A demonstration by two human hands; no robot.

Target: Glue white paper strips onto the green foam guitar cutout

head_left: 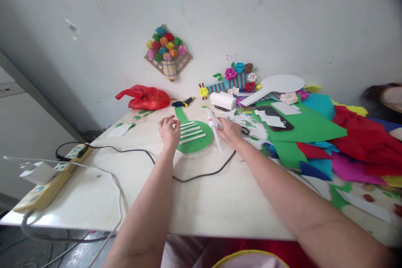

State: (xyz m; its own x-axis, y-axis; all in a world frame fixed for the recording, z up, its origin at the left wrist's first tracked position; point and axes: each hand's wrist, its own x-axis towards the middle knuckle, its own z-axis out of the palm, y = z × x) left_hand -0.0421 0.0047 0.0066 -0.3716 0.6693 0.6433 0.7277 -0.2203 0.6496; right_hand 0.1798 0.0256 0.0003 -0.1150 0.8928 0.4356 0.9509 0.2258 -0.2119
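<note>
A green paddle-shaped piece (197, 147) with a round body and short neck lies flat on the table. Several white strips (192, 138) run side by side across it, and a row of small dark dots shows below them. My left hand (169, 132) is at the disc's left edge, by the strip ends, its fingers curled together; whatever they may pinch is hidden. On the disc's right side, my right hand (230, 132) is closed around a white hot glue gun (213, 120). The gun's nozzle points up and away from me.
A black cord (201, 178) loops across the table before the disc to a power strip (59, 180) on the left. Behind lie a red plastic bag (146, 98) and pliers (184, 102). Coloured sheets (307, 123), a phone (284, 123) and paper scraps crowd the right.
</note>
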